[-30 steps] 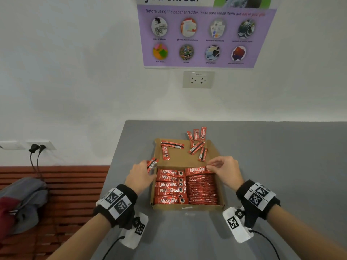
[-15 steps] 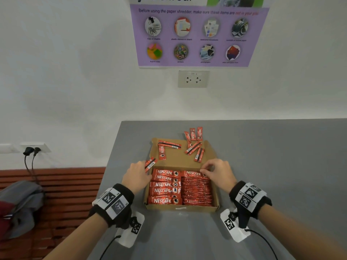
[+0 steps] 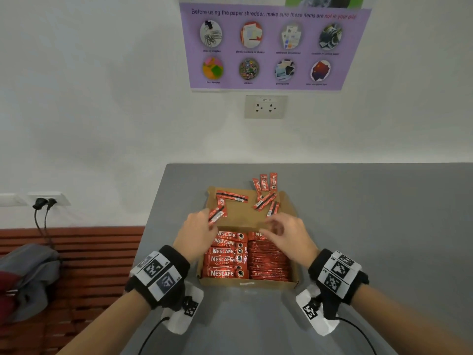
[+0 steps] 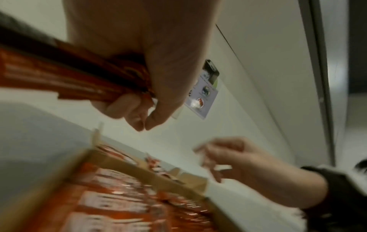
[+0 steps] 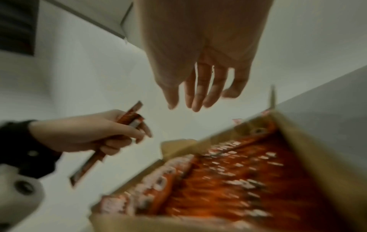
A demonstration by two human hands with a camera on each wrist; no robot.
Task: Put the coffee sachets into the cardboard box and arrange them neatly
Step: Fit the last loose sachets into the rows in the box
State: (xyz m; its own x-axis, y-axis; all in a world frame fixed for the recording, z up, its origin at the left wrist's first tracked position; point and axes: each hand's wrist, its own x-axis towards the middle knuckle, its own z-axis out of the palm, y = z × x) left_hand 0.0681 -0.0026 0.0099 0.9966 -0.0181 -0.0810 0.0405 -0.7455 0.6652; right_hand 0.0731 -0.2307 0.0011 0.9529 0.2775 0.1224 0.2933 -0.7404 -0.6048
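Left hand (image 3: 195, 233) grips slim glossy red foil coffee sachets (image 3: 217, 215) beside the shallow brown cardboard box (image 3: 247, 284) holding 2 neat rows; right hand (image 3: 289, 235) hovers above, fingers loosely extended.

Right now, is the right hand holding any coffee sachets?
No, the right hand hangs over the box with straight fingers and nothing in it; only the left hand grips sachets.
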